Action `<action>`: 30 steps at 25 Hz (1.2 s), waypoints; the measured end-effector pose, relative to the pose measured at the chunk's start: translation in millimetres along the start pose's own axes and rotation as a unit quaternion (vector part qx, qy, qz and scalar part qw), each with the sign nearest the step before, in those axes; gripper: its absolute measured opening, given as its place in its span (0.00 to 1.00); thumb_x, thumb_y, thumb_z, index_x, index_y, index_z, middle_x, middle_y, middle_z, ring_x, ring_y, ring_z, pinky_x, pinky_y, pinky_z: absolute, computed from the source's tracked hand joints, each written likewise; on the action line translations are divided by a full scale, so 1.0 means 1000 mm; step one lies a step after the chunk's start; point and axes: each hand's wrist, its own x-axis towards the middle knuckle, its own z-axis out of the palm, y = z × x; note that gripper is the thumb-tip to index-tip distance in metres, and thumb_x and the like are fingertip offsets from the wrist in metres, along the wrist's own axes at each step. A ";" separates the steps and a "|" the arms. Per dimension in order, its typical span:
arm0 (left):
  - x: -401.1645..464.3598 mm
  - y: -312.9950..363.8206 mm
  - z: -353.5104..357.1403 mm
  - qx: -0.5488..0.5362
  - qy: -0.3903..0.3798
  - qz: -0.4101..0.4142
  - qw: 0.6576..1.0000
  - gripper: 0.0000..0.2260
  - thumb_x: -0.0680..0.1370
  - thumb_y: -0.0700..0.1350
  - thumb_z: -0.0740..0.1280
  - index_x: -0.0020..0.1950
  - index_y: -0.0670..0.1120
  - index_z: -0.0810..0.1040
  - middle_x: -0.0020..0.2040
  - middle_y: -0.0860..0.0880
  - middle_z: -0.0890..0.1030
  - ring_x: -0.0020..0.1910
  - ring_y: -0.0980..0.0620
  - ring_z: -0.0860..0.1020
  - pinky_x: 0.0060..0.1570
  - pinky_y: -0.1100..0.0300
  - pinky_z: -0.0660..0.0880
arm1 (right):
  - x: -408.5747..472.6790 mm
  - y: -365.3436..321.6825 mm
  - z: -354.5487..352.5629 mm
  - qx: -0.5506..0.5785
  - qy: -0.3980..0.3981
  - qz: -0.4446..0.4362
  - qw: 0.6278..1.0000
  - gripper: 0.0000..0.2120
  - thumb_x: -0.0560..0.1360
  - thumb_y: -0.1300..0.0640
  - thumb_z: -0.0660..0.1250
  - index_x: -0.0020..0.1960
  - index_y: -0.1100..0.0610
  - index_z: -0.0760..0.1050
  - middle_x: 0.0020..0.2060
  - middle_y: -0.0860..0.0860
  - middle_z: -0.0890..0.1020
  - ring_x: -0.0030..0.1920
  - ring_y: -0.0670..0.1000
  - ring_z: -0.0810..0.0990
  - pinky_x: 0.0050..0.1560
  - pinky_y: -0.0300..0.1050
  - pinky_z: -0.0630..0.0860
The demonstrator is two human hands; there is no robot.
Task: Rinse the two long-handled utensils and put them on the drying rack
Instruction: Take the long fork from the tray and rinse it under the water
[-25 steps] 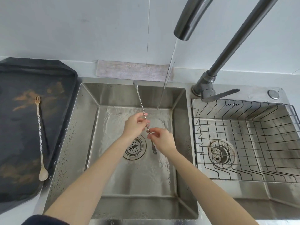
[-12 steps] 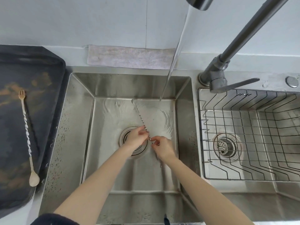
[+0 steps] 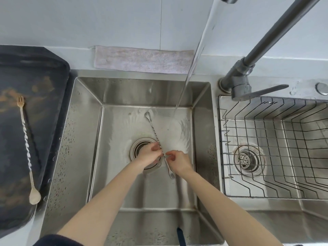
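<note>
steel twisted-handle utensil [image 3: 156, 134] lies slantwise over the left sink basin [image 3: 85, 139], spoon end up near the falling water stream [image 3: 193, 61], fork end low by the right wrist. the left hand [image 3: 150, 155] and right hand [image 3: 177, 161] both pinch its shaft at mid-length, fingertips pressed together on it, above the drain [image 3: 138, 148]. the gold twisted utensil [image 3: 26, 148] rests on the dark tray [image 3: 53, 89] at left. the wire drying rack [image 3: 275, 148] sits in the right basin.
</note>
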 end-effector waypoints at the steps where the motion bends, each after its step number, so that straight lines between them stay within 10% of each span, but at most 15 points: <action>1: 0.001 -0.001 -0.001 0.007 0.002 0.000 1.000 0.20 0.77 0.38 0.60 0.69 0.44 0.67 0.59 0.45 0.76 0.52 0.51 0.75 0.41 0.66 0.71 | -0.001 0.000 0.000 0.000 -0.007 0.000 1.000 0.17 0.76 0.59 0.57 0.62 0.53 0.76 0.58 0.56 0.81 0.59 0.58 0.78 0.61 0.48 0.75; 8: -0.009 -0.004 -0.013 0.177 0.038 0.049 0.982 0.22 0.77 0.40 0.60 0.71 0.44 0.66 0.68 0.44 0.73 0.68 0.48 0.70 0.67 0.60 0.64 | -0.014 -0.009 -0.010 -0.002 -0.028 -0.012 1.000 0.18 0.75 0.58 0.59 0.64 0.52 0.75 0.60 0.55 0.80 0.61 0.57 0.77 0.65 0.49 0.73; 15: -0.047 0.003 -0.029 0.377 0.060 0.124 0.916 0.18 0.77 0.44 0.59 0.67 0.45 0.70 0.66 0.45 0.75 0.66 0.45 0.72 0.64 0.56 0.69 | -0.044 -0.032 -0.022 -0.039 -0.023 -0.067 0.997 0.21 0.76 0.54 0.62 0.68 0.56 0.70 0.66 0.56 0.76 0.67 0.55 0.73 0.68 0.47 0.69; 30: -0.149 0.001 -0.140 0.382 0.249 0.237 0.858 0.16 0.77 0.41 0.57 0.64 0.45 0.73 0.60 0.46 0.79 0.59 0.45 0.76 0.58 0.56 0.71 | -0.126 -0.121 0.008 -0.045 0.026 -0.195 0.979 0.18 0.76 0.56 0.60 0.65 0.56 0.72 0.61 0.53 0.80 0.64 0.53 0.74 0.65 0.43 0.69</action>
